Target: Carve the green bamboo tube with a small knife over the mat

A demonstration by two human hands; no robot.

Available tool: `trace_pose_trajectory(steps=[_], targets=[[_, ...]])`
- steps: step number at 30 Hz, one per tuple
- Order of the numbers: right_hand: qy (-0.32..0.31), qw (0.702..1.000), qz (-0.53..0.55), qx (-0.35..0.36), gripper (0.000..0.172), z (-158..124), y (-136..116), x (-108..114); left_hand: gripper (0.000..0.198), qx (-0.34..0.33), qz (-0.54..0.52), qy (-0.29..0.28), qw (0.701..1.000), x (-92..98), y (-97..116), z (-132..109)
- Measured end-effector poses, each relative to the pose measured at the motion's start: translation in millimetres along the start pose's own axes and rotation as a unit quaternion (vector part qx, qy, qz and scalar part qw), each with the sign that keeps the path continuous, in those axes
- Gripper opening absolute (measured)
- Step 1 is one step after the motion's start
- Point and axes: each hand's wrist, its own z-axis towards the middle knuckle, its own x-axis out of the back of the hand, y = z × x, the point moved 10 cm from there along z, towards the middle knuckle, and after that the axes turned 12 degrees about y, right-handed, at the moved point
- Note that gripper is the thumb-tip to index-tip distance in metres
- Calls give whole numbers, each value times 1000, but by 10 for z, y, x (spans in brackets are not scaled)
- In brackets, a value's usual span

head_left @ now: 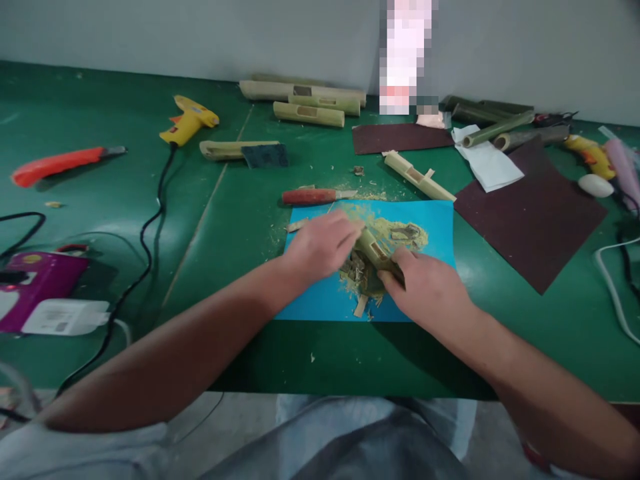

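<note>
Over a blue sheet (430, 293), a short bamboo tube (373, 245) with a rectangular opening is held at a slant. My right hand (435, 283) is closed around its near right end. At the far left end, my left hand (323, 243) has its fingers curled against the tube; whether a small thing sits under those fingertips is hidden. Yellowish shavings (380, 223) and bamboo scraps (356, 267) lie on the sheet beneath and beside the tube. Just beyond the sheet's back edge rests a red-handled knife (310, 196).
More bamboo tubes (309, 115) lie at the back, with a notched piece (420, 177) to the right. Dark sandpaper-like sheets (537, 220) and white paper (487, 160) lie rightward. On the left are a yellow glue gun (187, 121), its cord, an orange-handled saw (63, 165) and a purple box (55, 283).
</note>
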Motion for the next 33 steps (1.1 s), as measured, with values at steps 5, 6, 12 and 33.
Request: trace_pose_trajectory(steps=[5,6,12,33], targets=[[3,1000,-1,1,22,-6,3,0,33,14,12,0,1000,-3,13,15],[4,1000,-1,1,21,-5,1,3,34,18,17,2,1000,-3,23,17],[19,1000,1,2,23,25,-10,8,29,15,-22,-7,1000,-44,58,10],[35,999,-3,27,22,-1,-53,53,29,22,-6,-12,1000,-40,-34,20]])
